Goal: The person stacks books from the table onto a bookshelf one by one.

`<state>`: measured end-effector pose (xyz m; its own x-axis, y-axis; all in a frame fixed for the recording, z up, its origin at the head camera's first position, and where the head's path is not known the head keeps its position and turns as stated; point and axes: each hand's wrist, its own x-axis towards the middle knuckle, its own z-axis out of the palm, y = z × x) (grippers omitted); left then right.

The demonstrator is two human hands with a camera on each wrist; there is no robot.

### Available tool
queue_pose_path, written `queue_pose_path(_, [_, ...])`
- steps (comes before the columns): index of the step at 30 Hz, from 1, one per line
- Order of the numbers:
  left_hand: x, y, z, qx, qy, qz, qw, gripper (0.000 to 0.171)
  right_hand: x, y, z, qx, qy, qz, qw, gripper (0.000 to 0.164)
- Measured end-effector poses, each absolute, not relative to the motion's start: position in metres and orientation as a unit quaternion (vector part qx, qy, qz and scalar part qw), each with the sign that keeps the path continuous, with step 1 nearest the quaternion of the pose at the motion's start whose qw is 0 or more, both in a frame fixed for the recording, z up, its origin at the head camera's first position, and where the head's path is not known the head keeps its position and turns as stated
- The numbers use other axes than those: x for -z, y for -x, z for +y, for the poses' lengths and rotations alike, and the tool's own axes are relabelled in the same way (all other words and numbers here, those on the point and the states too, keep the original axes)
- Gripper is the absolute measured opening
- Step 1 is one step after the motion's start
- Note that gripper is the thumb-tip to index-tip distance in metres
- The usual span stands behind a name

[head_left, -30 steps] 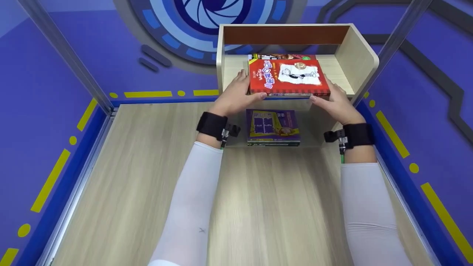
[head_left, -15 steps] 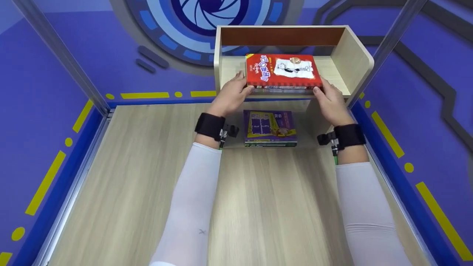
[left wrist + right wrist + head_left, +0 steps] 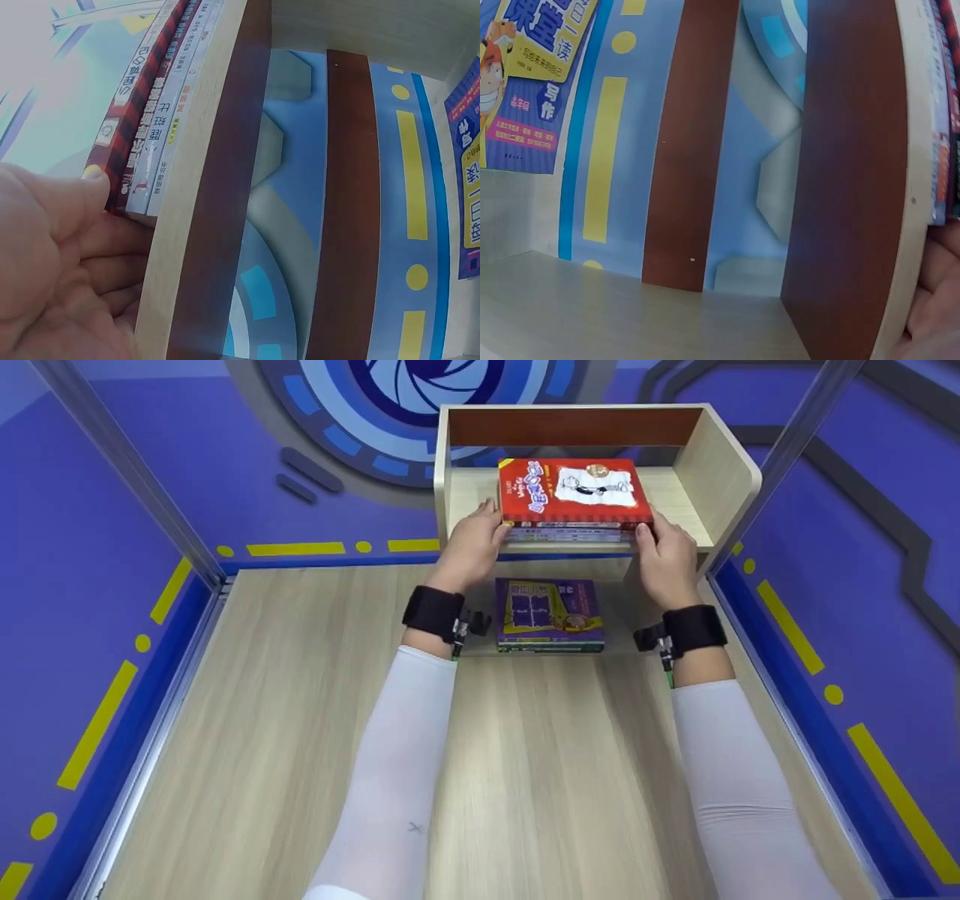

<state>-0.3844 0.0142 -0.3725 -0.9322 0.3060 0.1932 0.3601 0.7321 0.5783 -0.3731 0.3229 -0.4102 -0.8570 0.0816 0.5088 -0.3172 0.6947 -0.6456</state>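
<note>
A red comic-style book (image 3: pixel 562 491) lies flat, cover up, on top of a stack of thinner books (image 3: pixel 566 534) on the upper shelf. My left hand (image 3: pixel 471 544) holds its left front corner, with the thumb at the front edge and the fingers along the side. At the right front corner my right hand (image 3: pixel 667 559) holds the same book, thumb at the front. In the left wrist view the thumb touches the red-and-black spine (image 3: pixel 139 112), and the fingers (image 3: pixel 112 262) bend beside the stack. The right wrist view shows only part of that hand, beside the shelf edge.
The small wooden bookshelf (image 3: pixel 727 472) stands against the blue patterned back wall. Beneath its upper board lies a purple book (image 3: pixel 551 611) on top of another stack. Wood-grain tabletop (image 3: pixel 315 720) spreads in front, between blue side walls and metal rails.
Both hands have moved the red book back and left into the shelf, and it has come down onto the stack. The thumbs have shifted from beneath its front edge toward its corners.
</note>
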Motion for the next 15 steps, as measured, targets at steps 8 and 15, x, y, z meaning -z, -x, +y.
queue_pose_path(8, [0.381, 0.382, 0.024, 0.334, 0.136, -0.928, 0.098, 0.040, 0.421, 0.376, 0.315, -0.386, -0.032, -0.872, 0.299, 0.046])
queue_pose_path(15, [0.384, 0.381, 0.029, 0.328, 0.114, -0.930, 0.123, 0.038, 0.423, 0.377, 0.314, -0.387, -0.027, -0.868, 0.309, 0.045])
